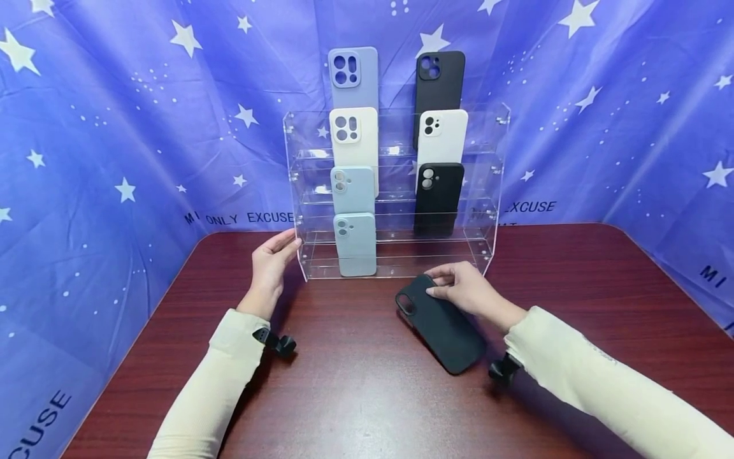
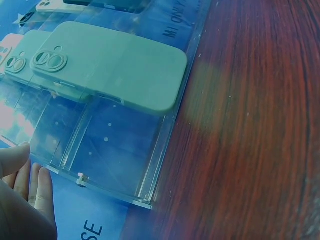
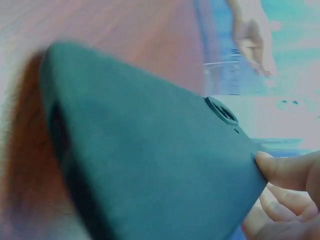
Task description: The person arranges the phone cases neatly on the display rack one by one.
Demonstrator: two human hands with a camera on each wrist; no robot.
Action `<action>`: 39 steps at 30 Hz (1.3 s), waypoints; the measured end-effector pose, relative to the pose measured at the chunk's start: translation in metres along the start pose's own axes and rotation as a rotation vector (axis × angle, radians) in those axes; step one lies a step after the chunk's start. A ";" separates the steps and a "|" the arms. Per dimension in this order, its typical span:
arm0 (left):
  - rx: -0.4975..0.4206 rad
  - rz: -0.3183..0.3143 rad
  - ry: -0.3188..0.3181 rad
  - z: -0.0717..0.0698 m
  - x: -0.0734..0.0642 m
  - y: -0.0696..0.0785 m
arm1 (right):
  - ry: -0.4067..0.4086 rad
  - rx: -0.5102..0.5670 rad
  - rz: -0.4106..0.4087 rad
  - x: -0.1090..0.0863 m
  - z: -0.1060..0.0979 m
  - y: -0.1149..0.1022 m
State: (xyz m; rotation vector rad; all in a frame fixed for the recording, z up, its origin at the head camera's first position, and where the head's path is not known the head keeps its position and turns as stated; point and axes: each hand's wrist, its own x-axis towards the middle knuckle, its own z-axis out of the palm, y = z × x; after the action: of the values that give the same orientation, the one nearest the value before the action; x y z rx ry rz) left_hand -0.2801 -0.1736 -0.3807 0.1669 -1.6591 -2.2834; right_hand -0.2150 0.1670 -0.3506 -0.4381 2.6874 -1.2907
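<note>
My right hand (image 1: 461,290) pinches a black phone case (image 1: 444,331) by its edge near the camera end. The case tilts over the table in front of a clear acrylic display stand (image 1: 395,268), its oval camera opening (image 3: 222,111) toward the stand. In the right wrist view the thumb (image 3: 282,170) lies on the case's back, with fingers curled beneath. At the stand's left side panel, my left hand (image 1: 272,264) holds the edge between thumb and fingers. Two pale blue cases (image 2: 115,65) lean in the stand's lower left tiers, near that hand.
Higher in the left column stand a cream case (image 1: 355,150) and a lavender case (image 1: 364,89). The right column holds a black case (image 1: 441,197), a white case (image 1: 450,137) and another black case (image 1: 444,89). A starry blue curtain (image 1: 115,127) surrounds the wooden table (image 1: 321,382).
</note>
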 end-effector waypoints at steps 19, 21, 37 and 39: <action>-0.005 -0.003 -0.009 -0.001 0.001 0.001 | 0.516 0.614 -0.258 0.035 -0.070 -0.034; -0.006 -0.004 -0.009 -0.001 0.001 0.001 | 0.565 0.728 -0.321 0.042 -0.070 -0.033; -0.001 -0.007 -0.011 -0.001 0.000 0.000 | 0.786 0.643 -0.385 0.065 -0.044 -0.005; 0.000 -0.006 -0.008 -0.001 0.000 0.000 | 0.823 0.606 -0.351 0.065 -0.043 -0.003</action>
State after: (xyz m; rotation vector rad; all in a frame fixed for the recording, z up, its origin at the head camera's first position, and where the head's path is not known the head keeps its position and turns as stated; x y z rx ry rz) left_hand -0.2801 -0.1749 -0.3808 0.1630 -1.6653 -2.2914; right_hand -0.2858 0.1766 -0.3203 -0.3496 2.5725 -2.7747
